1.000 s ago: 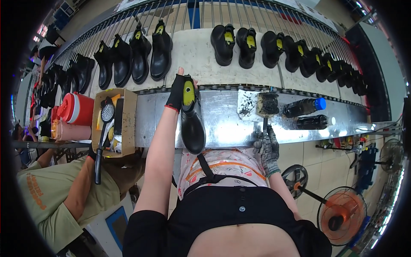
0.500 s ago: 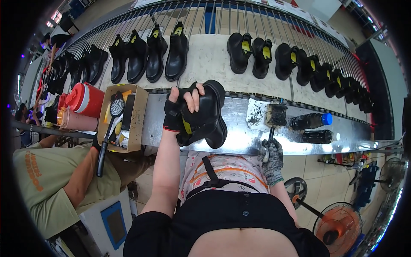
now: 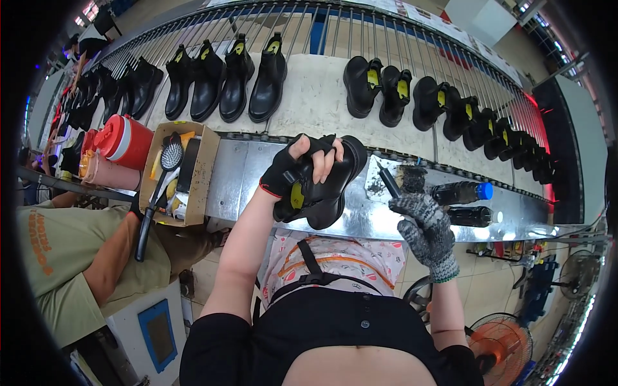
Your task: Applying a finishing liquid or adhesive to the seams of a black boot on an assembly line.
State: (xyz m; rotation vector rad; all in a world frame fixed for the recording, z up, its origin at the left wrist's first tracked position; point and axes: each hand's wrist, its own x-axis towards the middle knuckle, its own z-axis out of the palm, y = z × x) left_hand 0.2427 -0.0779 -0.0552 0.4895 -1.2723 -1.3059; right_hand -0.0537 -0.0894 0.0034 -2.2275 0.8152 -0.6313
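My left hand (image 3: 302, 164), in a black fingerless glove, grips a black ankle boot (image 3: 331, 183) above the metal bench. The boot is tilted, with its sole edge toward the right and its yellow inner lining near my wrist. In my right hand (image 3: 425, 225), gloved in grey knit, is a slim brush-like tool (image 3: 388, 180). Its dark tip points up and to the left, apart from the boot; the bristles cannot be made out. Just beyond this hand lies a black-stained sponge block (image 3: 411, 178) on a white smeared sheet (image 3: 375, 185).
Two bottles of dark liquid, one blue-capped (image 3: 460, 192), lie right of the sponge. A cardboard box (image 3: 205, 174) of tools, with a hairbrush (image 3: 171, 157) on top, and a red jug (image 3: 125, 141) stand left. Black boots (image 3: 267, 83) line the conveyor (image 3: 309, 83). A co-worker's arm (image 3: 116, 257) is at left.
My right hand has lifted the brush-like tool off the sponge and turned its tip toward the boot. The boot, still in my left hand, has shifted right and slightly down.
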